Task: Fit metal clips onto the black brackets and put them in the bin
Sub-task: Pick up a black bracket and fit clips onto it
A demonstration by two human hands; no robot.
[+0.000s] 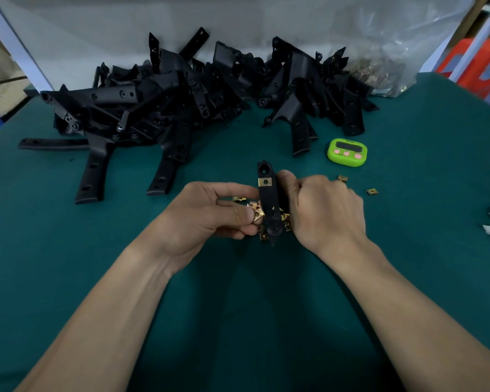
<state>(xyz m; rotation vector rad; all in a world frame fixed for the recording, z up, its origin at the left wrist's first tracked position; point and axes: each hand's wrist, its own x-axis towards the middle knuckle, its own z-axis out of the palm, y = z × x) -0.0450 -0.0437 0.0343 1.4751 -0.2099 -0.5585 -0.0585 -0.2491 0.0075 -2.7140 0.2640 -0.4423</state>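
Observation:
A black bracket [268,205] stands nearly upright over the green table, gripped from the right by my right hand [323,210]. One gold metal clip [264,182] sits fitted on its upper part. My left hand [212,213] pinches another gold clip [255,212] against the bracket's left edge, lower down. Several loose gold clips [285,222] lie on the table under and behind the bracket, partly hidden by both hands. No bin is in view.
A large heap of black brackets [159,108] fills the back of the table, a smaller heap [317,89] to its right. A green timer [347,152] sits right of centre. Two stray clips [371,191] lie near my right hand. A clear bag of clips [376,72] leans at back right.

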